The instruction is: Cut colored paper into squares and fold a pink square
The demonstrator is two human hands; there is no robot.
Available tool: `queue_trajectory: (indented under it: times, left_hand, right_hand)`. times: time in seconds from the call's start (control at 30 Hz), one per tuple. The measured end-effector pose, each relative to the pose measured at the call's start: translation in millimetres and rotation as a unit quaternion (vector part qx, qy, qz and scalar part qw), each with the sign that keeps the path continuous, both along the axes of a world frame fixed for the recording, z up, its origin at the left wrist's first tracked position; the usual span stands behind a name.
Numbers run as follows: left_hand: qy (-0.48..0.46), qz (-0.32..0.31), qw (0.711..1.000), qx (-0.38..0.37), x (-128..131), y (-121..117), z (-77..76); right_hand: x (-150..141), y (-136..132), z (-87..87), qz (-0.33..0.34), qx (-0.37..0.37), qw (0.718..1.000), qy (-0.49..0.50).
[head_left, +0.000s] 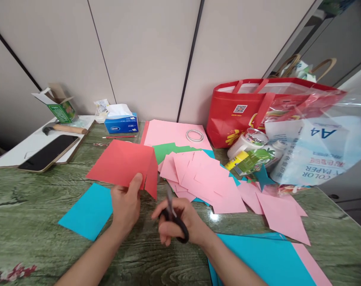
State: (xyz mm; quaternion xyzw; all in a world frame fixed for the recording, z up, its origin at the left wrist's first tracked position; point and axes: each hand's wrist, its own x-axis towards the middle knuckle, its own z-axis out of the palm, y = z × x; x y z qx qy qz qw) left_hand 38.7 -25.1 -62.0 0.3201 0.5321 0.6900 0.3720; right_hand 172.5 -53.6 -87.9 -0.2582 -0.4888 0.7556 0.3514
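Observation:
A sheet of red paper (121, 161) is pinched in my left hand (126, 206), thumb on top, raised above the table. A cut runs up from its near edge, and the narrow strip (151, 174) to the right of that cut hangs at an angle. My right hand (179, 220) has its fingers in the black handles of a pair of scissors (178, 227). Their blades point up and away, just right of the red paper and apart from it; motion blurs them. Below the red sheet, a blue paper square (87, 210) lies on the table.
Pink paper pieces (198, 174) are heaped at the centre. Blue sheets (258, 258) lie at the front right. Behind stand a tissue box (121, 124), a tape roll (194, 136), a red bag (228, 115) and a plastic paper pack (314, 151). A phone (49, 153) and hammer (64, 128) lie left.

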Motion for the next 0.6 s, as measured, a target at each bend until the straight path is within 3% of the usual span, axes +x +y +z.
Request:
queue_trajectory:
  times: [0.07,0.17,0.23,0.3,0.47,0.6]
  left_hand:
    - [-0.081,-0.044,0.996,-0.005,-1,0,2.5]
    - [-0.136,-0.109,0.983,-0.059,-4,-1,3.7]
    - [-0.127,-0.166,0.974,-0.089,-7,-2,3.8]
    - [-0.118,-0.219,0.961,-0.116,-9,-2,3.9]
    - [-0.114,-0.301,0.927,-0.191,-17,0,6.5]
    - [-0.125,-0.363,0.893,-0.235,-24,2,10.7]
  right_hand:
    - [0,3,-0.8,-0.177,0.035,0.983,0.026]
    - [2,12,-1.2,-0.458,0.062,0.887,0.010]
    - [4,18,-1.2,-0.541,0.049,0.839,-0.023]
    - [5,21,-1.8,-0.537,0.025,0.842,-0.038]
    - [0,19,-4.8,-0.361,0.002,0.933,0.006]
    - [-1,17,-2.9,-0.313,-0.059,0.945,0.078]
